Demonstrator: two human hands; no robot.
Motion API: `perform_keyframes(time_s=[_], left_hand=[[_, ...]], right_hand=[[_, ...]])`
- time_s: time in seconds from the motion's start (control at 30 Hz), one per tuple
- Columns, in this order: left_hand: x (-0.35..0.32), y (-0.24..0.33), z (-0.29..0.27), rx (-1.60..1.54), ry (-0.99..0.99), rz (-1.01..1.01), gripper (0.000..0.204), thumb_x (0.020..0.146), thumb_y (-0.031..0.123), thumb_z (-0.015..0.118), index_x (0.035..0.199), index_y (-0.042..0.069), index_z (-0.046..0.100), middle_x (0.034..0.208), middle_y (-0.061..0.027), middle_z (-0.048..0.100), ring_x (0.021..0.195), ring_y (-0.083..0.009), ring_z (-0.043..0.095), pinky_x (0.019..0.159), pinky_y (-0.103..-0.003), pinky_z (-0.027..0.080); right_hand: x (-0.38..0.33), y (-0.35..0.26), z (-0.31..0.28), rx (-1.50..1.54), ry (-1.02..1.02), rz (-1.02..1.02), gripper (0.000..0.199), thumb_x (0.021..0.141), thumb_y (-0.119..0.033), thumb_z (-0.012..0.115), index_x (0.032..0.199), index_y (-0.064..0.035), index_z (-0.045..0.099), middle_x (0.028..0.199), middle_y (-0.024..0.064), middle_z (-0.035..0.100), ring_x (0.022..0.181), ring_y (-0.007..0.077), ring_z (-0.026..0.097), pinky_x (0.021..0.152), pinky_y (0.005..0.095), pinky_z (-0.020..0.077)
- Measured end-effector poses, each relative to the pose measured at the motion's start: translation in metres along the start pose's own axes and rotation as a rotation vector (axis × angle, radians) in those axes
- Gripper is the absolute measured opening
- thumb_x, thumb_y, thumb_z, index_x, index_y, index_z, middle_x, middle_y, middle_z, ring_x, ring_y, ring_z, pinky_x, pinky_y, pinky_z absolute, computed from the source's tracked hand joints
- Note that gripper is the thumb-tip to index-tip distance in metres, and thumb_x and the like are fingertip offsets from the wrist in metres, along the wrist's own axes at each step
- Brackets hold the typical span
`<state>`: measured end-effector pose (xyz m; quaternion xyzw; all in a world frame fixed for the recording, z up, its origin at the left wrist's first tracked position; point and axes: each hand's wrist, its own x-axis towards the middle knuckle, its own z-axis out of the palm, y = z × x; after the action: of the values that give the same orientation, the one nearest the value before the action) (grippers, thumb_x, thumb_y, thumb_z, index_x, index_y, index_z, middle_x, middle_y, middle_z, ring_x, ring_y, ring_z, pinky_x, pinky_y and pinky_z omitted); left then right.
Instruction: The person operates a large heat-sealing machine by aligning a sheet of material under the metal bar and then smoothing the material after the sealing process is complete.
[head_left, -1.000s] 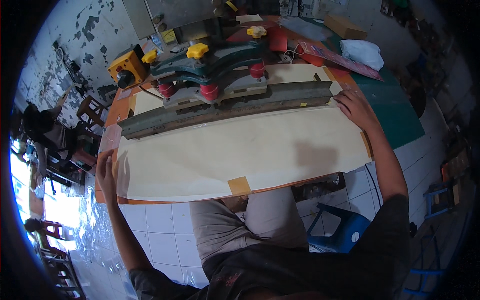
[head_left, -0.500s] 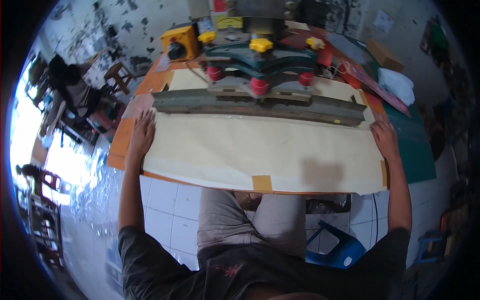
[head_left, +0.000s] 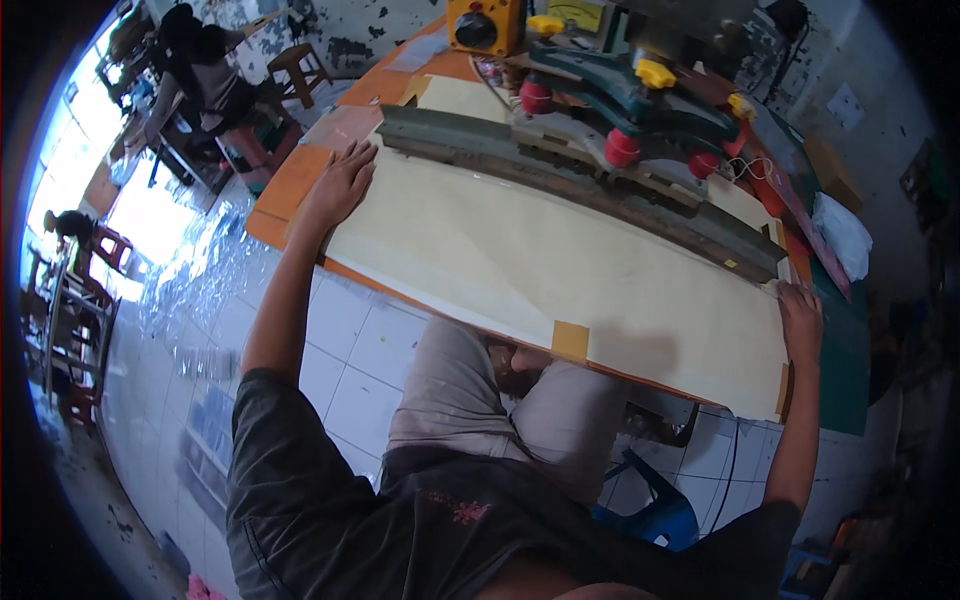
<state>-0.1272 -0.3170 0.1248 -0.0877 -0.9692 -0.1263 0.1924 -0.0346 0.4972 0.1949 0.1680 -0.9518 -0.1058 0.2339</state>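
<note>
A cream sheet [head_left: 520, 255] covers most of the orange tabletop [head_left: 270, 215] in front of me. My left hand [head_left: 345, 182] lies on the sheet's left edge, fingers stretched out, close to the left end of a long metal bar [head_left: 590, 190]. At the bar's right end, my right hand [head_left: 799, 315] rests along the sheet's right edge with its fingers slightly bent; anything beneath the fingertips is hidden. Above the bar sits a dark green press head [head_left: 600, 95] with yellow knobs [head_left: 655, 74] and red spacers [head_left: 621, 148]. Brown tape [head_left: 571, 340] marks the sheet's front edge.
Behind the table's left part stands a yellow control box [head_left: 486, 26] with a black dial. A white bag [head_left: 842, 235] and a cardboard box [head_left: 832, 172] lie at the right. Below is a blue stool [head_left: 655, 505]. Another person [head_left: 205, 75] is at the far left.
My view has turned and shifted, so the table and press now appear slanted, lower at the right. Both hands stay at the sheet's two side edges, near the bar's ends.
</note>
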Motion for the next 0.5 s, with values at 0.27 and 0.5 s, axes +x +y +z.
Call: perform_keyframes(time_s=[0.27, 0.5], left_hand=[[0.002, 0.000, 0.001, 0.028, -0.004, 0.004, 0.051, 0.106, 0.035, 0.039, 0.149, 0.009, 0.048, 0.157, -0.0156, 0.042, 0.150, -0.0332, 0.031, 0.122, -0.053, 0.021], [0.001, -0.006, 0.003, 0.017, -0.010, -0.006, 0.048, 0.106, 0.028, 0.044, 0.148, 0.006, 0.048, 0.156, -0.0165, 0.043, 0.150, -0.0323, 0.031, 0.125, -0.047, 0.017]], right_hand=[[-0.042, 0.005, -0.002, -0.115, -0.018, -0.042, 0.033, 0.095, -0.004, 0.053, 0.125, -0.0030, 0.066, 0.124, 0.0165, 0.067, 0.121, 0.0323, 0.060, 0.107, 0.0490, 0.0416], [-0.096, 0.120, 0.021, -0.426, -0.126, 0.384, 0.039, 0.097, -0.007, 0.050, 0.134, -0.0090, 0.062, 0.138, 0.0148, 0.061, 0.131, 0.0318, 0.054, 0.110, 0.0490, 0.0409]])
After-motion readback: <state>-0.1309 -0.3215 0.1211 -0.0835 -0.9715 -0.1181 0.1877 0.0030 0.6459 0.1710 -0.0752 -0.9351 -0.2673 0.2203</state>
